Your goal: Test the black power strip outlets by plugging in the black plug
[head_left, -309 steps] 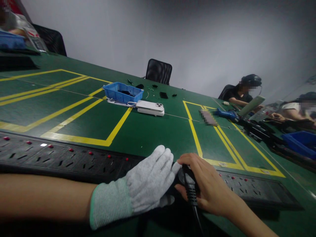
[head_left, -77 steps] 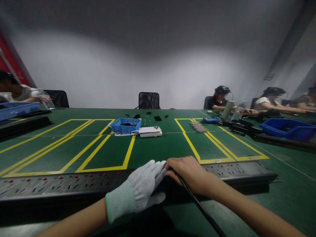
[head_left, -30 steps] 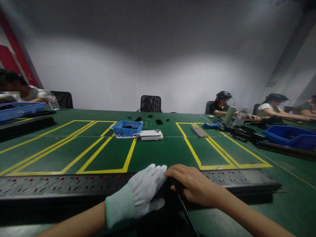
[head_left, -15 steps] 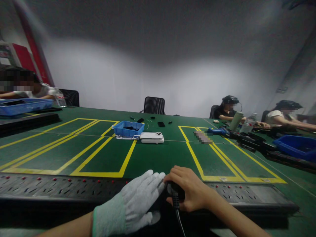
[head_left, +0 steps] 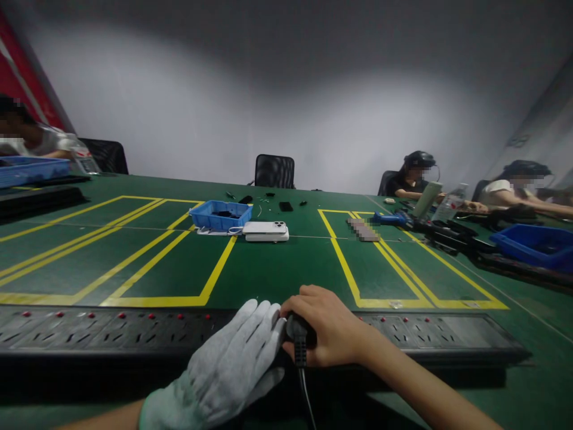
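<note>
A long black power strip [head_left: 111,329] with red switches runs across the near edge of the green table [head_left: 286,263]. My left hand [head_left: 237,364], in a grey knit glove, lies flat on the strip with its fingers stretched out. My bare right hand [head_left: 329,327] is closed round a black plug [head_left: 299,335] that sits at the strip, right beside the gloved fingertips. The plug's black cable [head_left: 307,397] hangs down toward me. Whether the plug's pins are in a socket is hidden by my fingers.
Farther back lie a blue tray [head_left: 219,215], a white phone on a power bank [head_left: 265,230] and small dark parts. Yellow tape lines mark the table. Other people sit at the right [head_left: 414,176] and far left, with a blue bin [head_left: 532,245] and tools near them.
My view has swung slightly; both hands sit a little further left on the strip. The right hand still grips the plug and the gloved hand stays flat beside it.
</note>
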`<action>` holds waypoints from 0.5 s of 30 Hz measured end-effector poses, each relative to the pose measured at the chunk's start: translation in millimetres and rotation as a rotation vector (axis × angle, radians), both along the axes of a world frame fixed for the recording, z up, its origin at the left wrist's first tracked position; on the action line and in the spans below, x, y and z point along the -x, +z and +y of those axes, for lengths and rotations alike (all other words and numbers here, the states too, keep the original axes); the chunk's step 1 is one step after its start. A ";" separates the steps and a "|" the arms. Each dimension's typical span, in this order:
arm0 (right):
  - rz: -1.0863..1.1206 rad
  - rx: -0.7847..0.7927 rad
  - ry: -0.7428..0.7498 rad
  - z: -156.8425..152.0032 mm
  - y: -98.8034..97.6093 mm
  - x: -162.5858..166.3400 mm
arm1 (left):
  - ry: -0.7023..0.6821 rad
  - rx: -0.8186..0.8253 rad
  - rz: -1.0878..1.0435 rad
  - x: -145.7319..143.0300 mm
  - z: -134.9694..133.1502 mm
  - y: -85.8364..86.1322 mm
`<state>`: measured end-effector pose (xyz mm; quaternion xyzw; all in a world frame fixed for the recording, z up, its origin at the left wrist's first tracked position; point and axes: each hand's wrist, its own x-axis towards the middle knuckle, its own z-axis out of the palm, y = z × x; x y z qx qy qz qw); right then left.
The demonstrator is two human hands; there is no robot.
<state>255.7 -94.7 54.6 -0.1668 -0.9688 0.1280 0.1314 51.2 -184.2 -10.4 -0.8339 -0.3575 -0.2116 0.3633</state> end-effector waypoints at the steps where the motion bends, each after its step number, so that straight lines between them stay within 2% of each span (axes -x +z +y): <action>1: -0.004 0.006 -0.002 -0.1 0.8 0.1 | -0.005 -0.009 0.009 -0.4 -0.2 0.0; 9: -0.002 0.034 -0.001 -0.7 1.2 0.7 | -0.019 0.006 0.015 -1.2 -1.2 8.3; 15: -0.016 0.057 -0.013 0.8 0.0 0.5 | -0.032 -0.019 -0.062 -4.9 -0.2 8.3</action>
